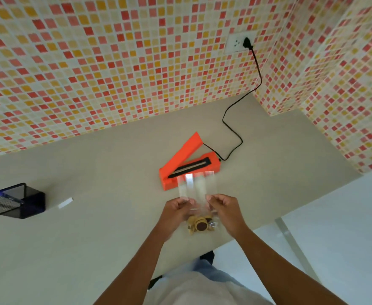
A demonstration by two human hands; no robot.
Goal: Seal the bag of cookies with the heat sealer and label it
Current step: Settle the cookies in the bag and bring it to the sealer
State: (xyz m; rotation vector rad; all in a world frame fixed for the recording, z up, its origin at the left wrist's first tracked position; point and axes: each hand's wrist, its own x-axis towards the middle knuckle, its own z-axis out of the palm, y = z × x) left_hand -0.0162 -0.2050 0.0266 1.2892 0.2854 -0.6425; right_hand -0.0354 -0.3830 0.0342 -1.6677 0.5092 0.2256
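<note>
A clear plastic bag (197, 188) is held upright above the counter, with brown and tan cookies (199, 224) bunched at its bottom. My left hand (176, 211) pinches its left edge and my right hand (223, 209) pinches its right edge, about halfway up. The bag's open top stands in front of the orange heat sealer (186, 164), whose lid is raised, showing the black sealing strip. A small white label (65, 202) lies flat on the counter to the left.
A black mesh holder (19, 201) with a blue pen (6, 195) stands at the far left. The sealer's black cord (235, 119) runs to a wall socket (240, 42). The beige counter (92, 238) ends at its edge to my right.
</note>
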